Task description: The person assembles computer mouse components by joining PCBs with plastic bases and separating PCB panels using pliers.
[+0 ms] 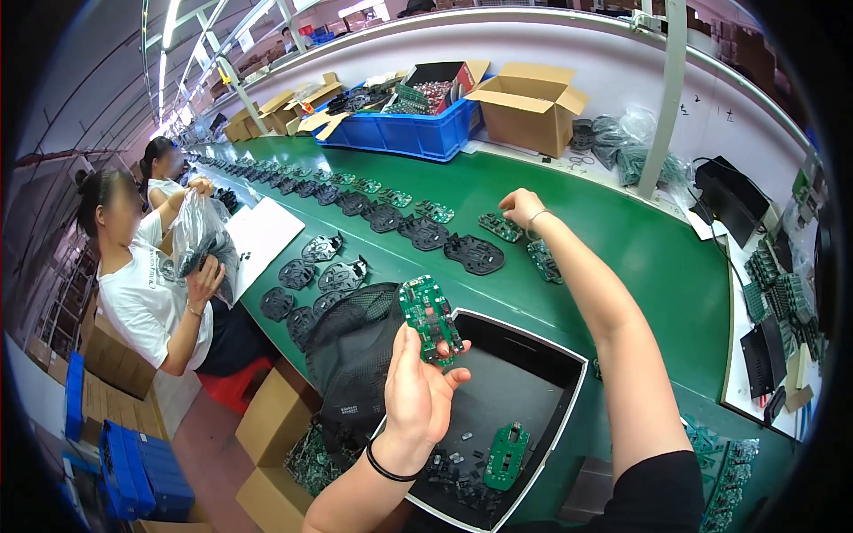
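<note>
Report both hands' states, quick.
Left hand: closed, holding a green circuit board.
Right hand: half-curled at a second circuit board; whether it grips cannot be told.

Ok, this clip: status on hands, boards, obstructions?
Left fingers holding green circuit board. Right fingers at second board on green bench, contact unclear. Nothing visibly blocking either.
</note>
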A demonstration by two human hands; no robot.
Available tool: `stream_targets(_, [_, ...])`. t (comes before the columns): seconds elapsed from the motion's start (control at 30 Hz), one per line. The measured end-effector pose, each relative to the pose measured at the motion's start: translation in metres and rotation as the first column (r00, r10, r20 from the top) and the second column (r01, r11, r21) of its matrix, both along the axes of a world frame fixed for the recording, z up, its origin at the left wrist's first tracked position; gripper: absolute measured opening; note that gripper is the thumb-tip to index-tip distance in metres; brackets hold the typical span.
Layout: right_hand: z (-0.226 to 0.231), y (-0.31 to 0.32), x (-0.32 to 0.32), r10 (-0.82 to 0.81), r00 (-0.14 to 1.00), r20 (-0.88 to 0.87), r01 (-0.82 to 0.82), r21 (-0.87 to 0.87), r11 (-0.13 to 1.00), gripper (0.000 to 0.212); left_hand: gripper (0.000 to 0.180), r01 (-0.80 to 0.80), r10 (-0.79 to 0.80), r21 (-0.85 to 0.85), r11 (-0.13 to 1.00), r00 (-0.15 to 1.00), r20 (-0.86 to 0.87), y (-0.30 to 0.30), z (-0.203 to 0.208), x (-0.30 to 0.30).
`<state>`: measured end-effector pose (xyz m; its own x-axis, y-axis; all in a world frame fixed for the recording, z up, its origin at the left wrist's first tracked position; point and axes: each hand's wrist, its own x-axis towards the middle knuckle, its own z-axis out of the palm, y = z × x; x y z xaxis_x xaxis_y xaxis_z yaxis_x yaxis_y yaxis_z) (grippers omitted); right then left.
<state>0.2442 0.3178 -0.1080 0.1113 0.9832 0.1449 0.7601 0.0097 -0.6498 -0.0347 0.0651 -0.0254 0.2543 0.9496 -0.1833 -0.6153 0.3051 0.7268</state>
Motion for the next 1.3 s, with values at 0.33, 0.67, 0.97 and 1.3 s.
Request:
stream_targets(0.33, [-0.012, -0.072, 0.050, 0.069, 0.982, 0.176, -0.074, 0.026, 0.997, 0.009, 0.030, 0.101, -0.101, 0.017, 0.995, 0.995, 0.003, 0.007, -0.008, 0.001])
stream_targets(0.67, [0.002, -0.152, 0.078, -0.399, 0.888, 0.228, 0.390, 0.085, 0.917, 0.017, 0.032, 0.394, 0.595, 0.782, 0.483, 0.508, -0.623, 0.008, -0.024, 0.017])
stream_targets(0.97, [0.111, -0.258, -0.043, 0.630, 0.716, -0.300, -0.593, 0.214, 0.776, 0.032, 0.036, 0.583, -0.329, 0.355, 0.731, 0.757, -0.565, 0.003, -0.015, 0.015])
stream_targets(1.3, [0.015, -0.240, 0.142, -0.416, 0.818, -0.398, 0.446, -0.018, 0.895, 0.023, 0.031, 0.396, -0.115, 0.335, 0.855, 0.775, -0.622, 0.003, -0.016, 0.025])
